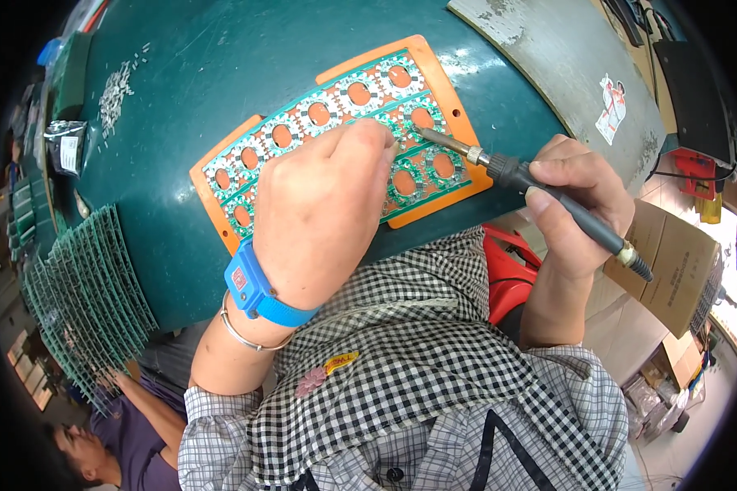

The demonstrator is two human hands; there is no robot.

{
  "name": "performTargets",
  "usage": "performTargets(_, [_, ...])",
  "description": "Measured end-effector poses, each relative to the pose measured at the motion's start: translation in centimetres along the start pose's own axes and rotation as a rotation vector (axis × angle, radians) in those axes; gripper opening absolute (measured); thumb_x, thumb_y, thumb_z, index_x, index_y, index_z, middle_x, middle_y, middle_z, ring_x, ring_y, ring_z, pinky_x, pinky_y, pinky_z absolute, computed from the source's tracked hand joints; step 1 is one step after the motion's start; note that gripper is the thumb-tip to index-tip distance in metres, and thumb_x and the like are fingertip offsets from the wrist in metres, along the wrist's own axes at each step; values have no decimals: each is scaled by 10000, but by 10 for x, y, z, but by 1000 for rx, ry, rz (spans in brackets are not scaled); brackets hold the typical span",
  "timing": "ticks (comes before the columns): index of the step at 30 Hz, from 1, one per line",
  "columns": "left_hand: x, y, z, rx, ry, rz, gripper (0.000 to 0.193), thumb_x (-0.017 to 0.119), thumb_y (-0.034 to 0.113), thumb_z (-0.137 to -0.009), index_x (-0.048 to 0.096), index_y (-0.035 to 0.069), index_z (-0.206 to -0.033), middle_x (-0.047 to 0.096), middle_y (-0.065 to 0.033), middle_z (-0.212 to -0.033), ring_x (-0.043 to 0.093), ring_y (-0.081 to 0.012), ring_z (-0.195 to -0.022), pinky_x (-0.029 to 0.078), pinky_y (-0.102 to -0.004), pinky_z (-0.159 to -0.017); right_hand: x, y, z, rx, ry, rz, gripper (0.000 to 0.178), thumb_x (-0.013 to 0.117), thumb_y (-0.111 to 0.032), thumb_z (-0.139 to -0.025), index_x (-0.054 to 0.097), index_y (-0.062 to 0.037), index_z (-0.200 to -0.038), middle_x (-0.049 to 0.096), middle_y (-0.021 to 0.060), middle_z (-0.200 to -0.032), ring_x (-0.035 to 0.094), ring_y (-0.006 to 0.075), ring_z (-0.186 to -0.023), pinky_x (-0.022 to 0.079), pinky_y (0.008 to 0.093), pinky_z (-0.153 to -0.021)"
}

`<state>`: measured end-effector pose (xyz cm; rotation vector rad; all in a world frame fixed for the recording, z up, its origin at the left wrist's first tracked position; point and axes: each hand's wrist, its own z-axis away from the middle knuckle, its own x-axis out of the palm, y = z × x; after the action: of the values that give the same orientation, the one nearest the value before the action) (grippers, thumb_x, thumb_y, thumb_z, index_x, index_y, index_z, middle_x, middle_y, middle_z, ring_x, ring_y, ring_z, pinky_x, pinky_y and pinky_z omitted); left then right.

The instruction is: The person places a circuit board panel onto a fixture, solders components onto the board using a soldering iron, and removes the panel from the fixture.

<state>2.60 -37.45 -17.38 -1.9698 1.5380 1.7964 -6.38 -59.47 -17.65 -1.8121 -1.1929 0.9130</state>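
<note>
A panel of green circuit boards with round cut-outs and white rings lies in an orange holder on the table. My right hand grips the dark handle of a soldering iron. The iron's tip reaches the boards on the right part of the panel. Over the panel's middle, my left hand is closed, with its fingertips close to the iron's tip. Whatever those fingers pinch is hidden behind the hand. A blue wrist strap and a metal bangle are on my left wrist.
Small white parts lie scattered on the green table at the far left. Several green boards stand in a row at the left edge, beside another person. A grey board lies back right; a cardboard box stands right.
</note>
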Motion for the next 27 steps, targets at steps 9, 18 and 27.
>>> performTargets(9, [-1,1,0,-6,9,25,83,678,46,-821,606,40,-861,638,-116,-711,643,-295,-612,514,-387,-511,1,-1,1,45,25,-25,177,666,70,-643,654,73,-820,613,113,-686,552,165,-593,390,266,-539])
performTargets(18, [-14,9,-2,-125,-3,81,66,707,-10,-826,665,13,-871,689,-57,-741,664,-128,-624,513,-254,-553,-10,2,3,-22,96,-31,198,666,55,-673,649,71,-870,622,119,-731,558,162,-652,414,258,-601])
performTargets(27, [-3,6,-16,-21,29,78,73,716,12,-822,663,8,-872,646,-91,-695,590,-183,-546,451,-291,-499,-16,5,-3,57,39,-46,202,671,83,-689,671,62,-890,637,121,-800,586,166,-730,439,259,-668])
